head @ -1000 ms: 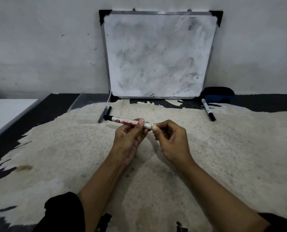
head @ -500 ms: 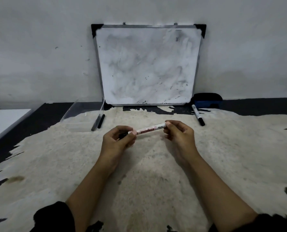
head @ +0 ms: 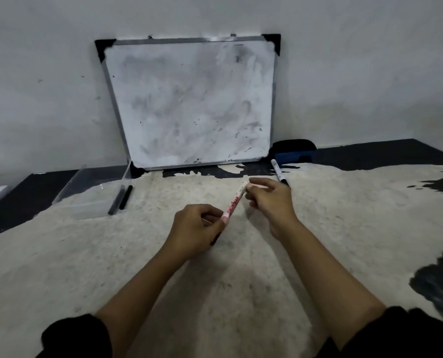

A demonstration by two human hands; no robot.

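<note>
Mostly black, white and grey, with one streak of red.

We see a marker (head: 234, 202) with a white barrel, red lettering and a black end. The whiteboard (head: 189, 99) is white, smeared with grey smudges and black specks, in a silver frame with black corners. Beside it we note an eraser (head: 292, 154), blue below and black on top, and a second marker (head: 278, 170), white with a black cap. The tray (head: 91, 188) is clear; the pen (head: 126, 200) by it is black. The table (head: 137, 267) is black under a wide, speckled cream patch with ragged edges. The wall (head: 47, 73) is pale grey, our sleeves (head: 75, 337) black.
</note>
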